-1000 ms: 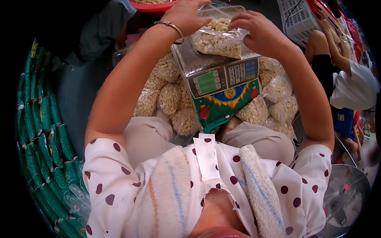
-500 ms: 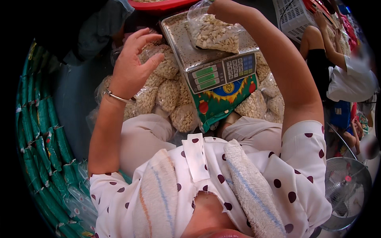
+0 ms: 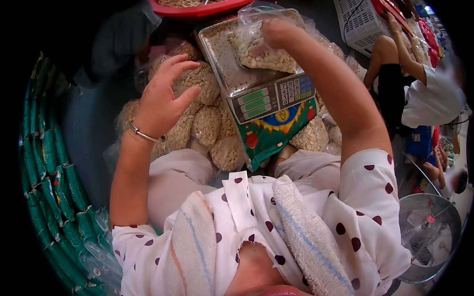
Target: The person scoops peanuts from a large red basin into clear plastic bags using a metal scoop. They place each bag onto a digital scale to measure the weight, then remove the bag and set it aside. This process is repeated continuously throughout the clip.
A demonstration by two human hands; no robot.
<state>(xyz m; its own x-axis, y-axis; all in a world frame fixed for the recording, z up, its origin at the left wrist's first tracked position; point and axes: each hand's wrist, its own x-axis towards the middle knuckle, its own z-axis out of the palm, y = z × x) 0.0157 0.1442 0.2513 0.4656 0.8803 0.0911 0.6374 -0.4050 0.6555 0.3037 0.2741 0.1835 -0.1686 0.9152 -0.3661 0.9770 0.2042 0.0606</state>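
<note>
nut bag (image 3: 259,52) on scale tray (image 3: 224,69), r hand (image 3: 276,34) pinching its top; l hand (image 3: 165,98) has let go, spread open over packed bags (image 3: 207,123) at 9 o'clock.

Clear glossy plastic bag (image 3: 259,47) on dull metal scale pan (image 3: 224,64)

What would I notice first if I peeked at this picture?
Probably the clear bag of pale nuts that the right hand grips on the metal tray of the weighing scale, near the top middle. Next, the left hand, fingers spread, hovers over a heap of filled nut bags left of the scale. A striped towel draped round the person's neck fills the bottom.
</note>
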